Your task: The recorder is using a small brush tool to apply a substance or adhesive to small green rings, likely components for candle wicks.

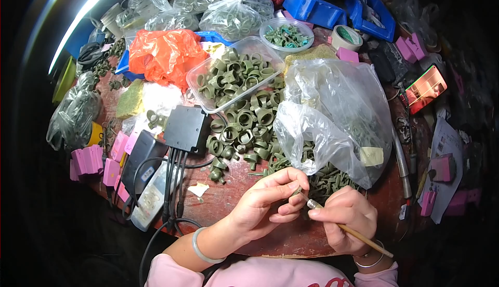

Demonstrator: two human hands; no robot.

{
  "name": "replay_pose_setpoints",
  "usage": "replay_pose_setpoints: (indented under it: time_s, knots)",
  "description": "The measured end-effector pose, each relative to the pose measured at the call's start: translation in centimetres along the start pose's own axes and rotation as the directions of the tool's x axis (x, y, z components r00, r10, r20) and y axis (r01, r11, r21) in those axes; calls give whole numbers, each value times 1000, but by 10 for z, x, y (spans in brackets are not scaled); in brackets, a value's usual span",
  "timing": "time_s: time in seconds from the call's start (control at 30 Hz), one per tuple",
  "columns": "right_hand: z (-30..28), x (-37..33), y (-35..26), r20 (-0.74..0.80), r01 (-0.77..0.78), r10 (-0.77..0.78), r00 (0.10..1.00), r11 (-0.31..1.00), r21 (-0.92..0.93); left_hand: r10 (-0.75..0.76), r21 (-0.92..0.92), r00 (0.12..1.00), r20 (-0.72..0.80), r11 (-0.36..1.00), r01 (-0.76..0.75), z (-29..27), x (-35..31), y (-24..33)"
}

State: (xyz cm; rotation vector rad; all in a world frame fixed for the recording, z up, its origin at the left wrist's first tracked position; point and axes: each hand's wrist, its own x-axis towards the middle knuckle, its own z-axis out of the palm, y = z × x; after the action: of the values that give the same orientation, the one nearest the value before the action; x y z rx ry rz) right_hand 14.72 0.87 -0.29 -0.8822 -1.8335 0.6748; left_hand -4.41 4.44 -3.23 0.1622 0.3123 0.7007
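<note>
At the table's near edge my left hand (267, 196) pinches a small dark-green piece (297, 191) between thumb and fingertips. Close beside it, my right hand (348, 217) grips a slim wooden-handled tool (364, 238) with a pale metal collar, its tip pointing at the green piece. Whether the tip touches the piece, I cannot tell. Just beyond the hands lies a heap of small, thin green pieces (335, 179), partly under a clear plastic bag (332, 105). Green ring-shaped pieces (244, 123) are piled farther left.
A clear tub (195, 81) holds more green rings; a round tub (265, 42) holds small green bits. A black box with cables (184, 126) stands to the left. Pink blocks (88, 159) sit at the left edge, a lit phone (426, 88) at the right. Blue bins (314, 9) stand behind.
</note>
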Motion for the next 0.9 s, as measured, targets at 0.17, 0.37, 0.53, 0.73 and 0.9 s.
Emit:
replay_pose_setpoints:
  time_s: [0.17, 0.37, 0.53, 0.73, 0.9]
  knots:
    - [-4, -2, -2, -120, -176, 197, 973, 970, 168, 46, 102, 997, -68, 994, -38, 3, -3, 5]
    - [0, 4, 11, 19, -144, 175, 984, 866, -478, 186, 229, 981, -56, 959, -169, 5, -2, 4]
    - [3, 5, 14, 86, -113, 166, 982, 894, -433, 228, 240, 964, -141, 952, -190, 2, -1, 5]
    - [-6, 2, 13, 149, -128, 219, 964, 876, -465, 217, 171, 957, -194, 968, -185, 0, -1, 5]
    - [-7, 0, 14, 65, -130, 172, 983, 902, -412, 242, 217, 948, -207, 956, -197, 1, 1, 2]
